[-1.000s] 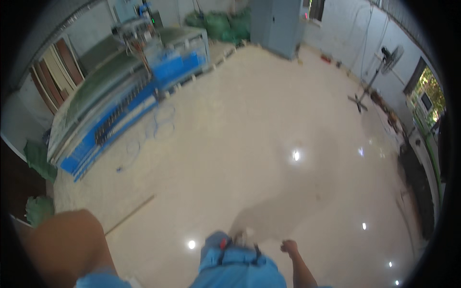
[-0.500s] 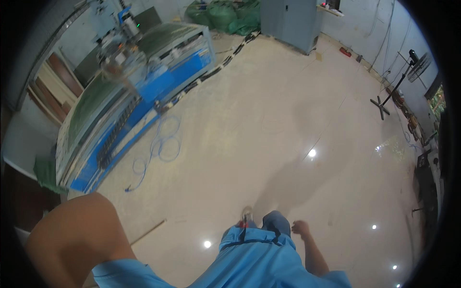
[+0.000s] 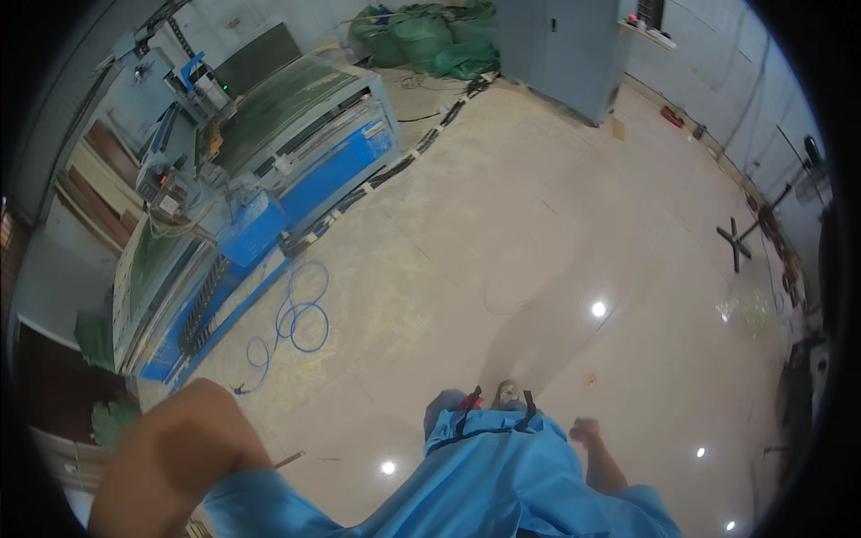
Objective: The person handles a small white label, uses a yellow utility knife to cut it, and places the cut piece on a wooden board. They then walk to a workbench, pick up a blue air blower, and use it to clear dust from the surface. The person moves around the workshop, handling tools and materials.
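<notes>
My left arm [image 3: 193,448] is bent, with its elbow jutting forward at the lower left. The left hand itself lies outside the picture. My right hand [image 3: 585,430] hangs low beside my blue shirt [image 3: 502,480], its fingers curled in and nothing seen in them. It touches nothing and has the pale floor [image 3: 538,269] beneath it. One shoe [image 3: 508,393] shows in front of my body.
A blue and grey flatbed machine [image 3: 260,224] fills the left side. A coiled blue hose [image 3: 309,327] and a thin stick [image 3: 291,460] lie on the floor. Green sacks [image 3: 439,40] and a grey cabinet [image 3: 565,58] stand at the back, a fan stand [image 3: 735,242] at right.
Floor items have shifted lower in view, and the fan further right. A different foot now shows ahead, as in walking. My left elbow sits lower; my right hand hangs slightly further right.
</notes>
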A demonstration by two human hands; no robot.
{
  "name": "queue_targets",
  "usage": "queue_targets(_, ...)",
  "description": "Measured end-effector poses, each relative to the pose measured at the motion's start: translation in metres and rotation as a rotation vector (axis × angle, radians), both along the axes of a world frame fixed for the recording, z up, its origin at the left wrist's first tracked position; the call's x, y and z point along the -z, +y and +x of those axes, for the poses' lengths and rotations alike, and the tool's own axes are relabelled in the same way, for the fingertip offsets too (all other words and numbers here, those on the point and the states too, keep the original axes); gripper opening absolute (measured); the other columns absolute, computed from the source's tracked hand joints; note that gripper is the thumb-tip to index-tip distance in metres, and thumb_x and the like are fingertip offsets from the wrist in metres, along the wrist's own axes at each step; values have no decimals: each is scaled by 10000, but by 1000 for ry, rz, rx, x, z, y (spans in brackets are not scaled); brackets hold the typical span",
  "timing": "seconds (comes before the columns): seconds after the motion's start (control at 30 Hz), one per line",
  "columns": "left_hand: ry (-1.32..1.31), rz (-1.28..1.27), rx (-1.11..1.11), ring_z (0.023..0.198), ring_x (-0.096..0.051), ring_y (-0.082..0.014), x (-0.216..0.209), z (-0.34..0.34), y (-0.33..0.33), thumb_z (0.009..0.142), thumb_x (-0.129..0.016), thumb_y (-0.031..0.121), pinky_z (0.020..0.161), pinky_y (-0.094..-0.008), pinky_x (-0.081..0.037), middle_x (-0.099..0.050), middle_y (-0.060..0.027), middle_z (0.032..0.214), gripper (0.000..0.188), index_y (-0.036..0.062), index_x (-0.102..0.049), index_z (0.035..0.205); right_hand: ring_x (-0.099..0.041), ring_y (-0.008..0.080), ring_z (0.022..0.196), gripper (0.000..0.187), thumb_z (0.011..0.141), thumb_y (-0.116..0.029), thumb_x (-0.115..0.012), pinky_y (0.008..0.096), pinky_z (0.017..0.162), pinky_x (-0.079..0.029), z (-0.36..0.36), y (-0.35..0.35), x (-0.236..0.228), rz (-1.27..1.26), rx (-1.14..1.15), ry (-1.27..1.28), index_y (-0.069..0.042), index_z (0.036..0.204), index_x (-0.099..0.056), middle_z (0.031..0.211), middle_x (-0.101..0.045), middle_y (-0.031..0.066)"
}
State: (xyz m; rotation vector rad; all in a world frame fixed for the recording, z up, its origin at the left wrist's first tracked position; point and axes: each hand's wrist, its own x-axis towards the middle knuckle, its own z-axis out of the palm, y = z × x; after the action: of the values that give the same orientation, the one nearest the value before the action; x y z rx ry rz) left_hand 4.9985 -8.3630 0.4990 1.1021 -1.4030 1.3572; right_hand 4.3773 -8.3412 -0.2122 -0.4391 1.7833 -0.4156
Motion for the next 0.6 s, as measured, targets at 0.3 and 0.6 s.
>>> queue_targets(0.3, 956, 510, 158, 1029, -593, -206, 213, 19, -287, 1047, -457, 325, 972, -341, -422, -656, -52, 1070, 330, 61, -635, 1134, -658, 208, 586, 294, 978, -284, -554, 345, 505, -542, 64, -468, -94, -329, -75, 38, 2, 973, -624, 723, -656, 130)
queue_targets(0.6, 1927, 2423, -246, 924, -681, -285, 674, 59, -300, 980, -585, 466, 789, -437, -538, -697, -169, 1046, 478, 19, -658, 1132, -710, 264, 707, 355, 939, -327, -632, 367, 621, -584, 224, -617, -90, -162, -304, -209, 6, 1063, -641, 865, -698, 171)
